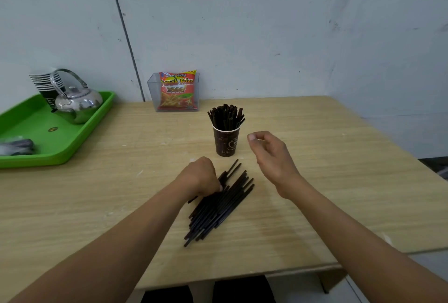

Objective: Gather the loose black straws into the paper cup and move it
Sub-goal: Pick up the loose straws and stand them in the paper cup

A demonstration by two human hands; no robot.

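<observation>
Left grip (202, 176) on loose straws (218, 208)

— What have we got on the worktop (315, 181)?

— A dark brown paper cup (227, 142), upright, white rim, pale print on its side, packed with black straws (226, 117) standing on end and fanning out above the rim.

— And the loose ones?

— A pile of loose black straws (218, 205) lying flat just in front of the cup, roughly parallel, slanting from near-left to far-right. A few at the far end look splayed, though that's hard to tell.
</observation>
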